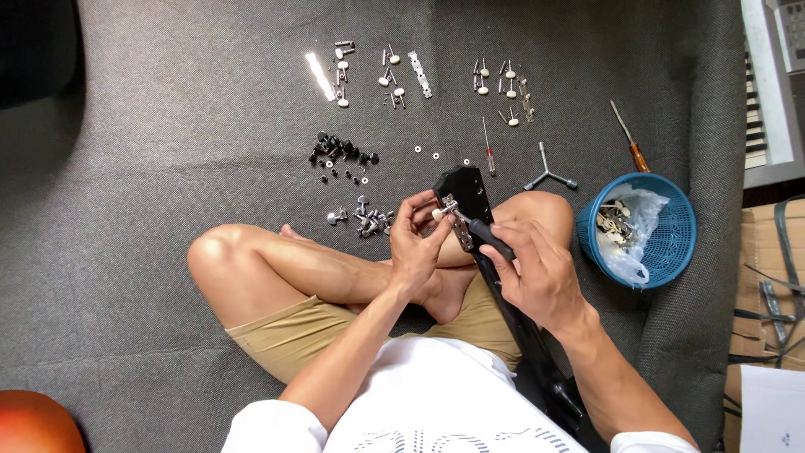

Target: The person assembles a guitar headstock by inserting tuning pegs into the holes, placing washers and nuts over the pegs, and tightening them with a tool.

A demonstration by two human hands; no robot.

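While the person is sitting cross-legged on the grey carpet [168, 126], both forearms are reaching forward over the lap and meeting at the black guitar headstock [466, 186], which is lying across the right leg with its neck running back toward the body. The left hand [415, 239] is bending at the wrist, fingers curling closed around a small silver tuning peg with a white knob [442, 210], pinching it against the edge of the headstock. The right hand [537, 273] is closing around the black handle of a screwdriver [485, 236], its thumb and forefinger lying along the grip and the tip pointing up and left toward the peg.

Just beyond the knees, a cluster of loose silver pegs [365, 220] is lying on the carpet, with a pile of black parts [340, 153] farther out and rows of white-knobbed tuners [394, 71] near the top. A thin red-handled screwdriver [488, 149] and a three-armed wrench [549, 172] are resting beside the headstock, and a blue basket [667, 243] holding a plastic bag of parts is sitting near the right knee.
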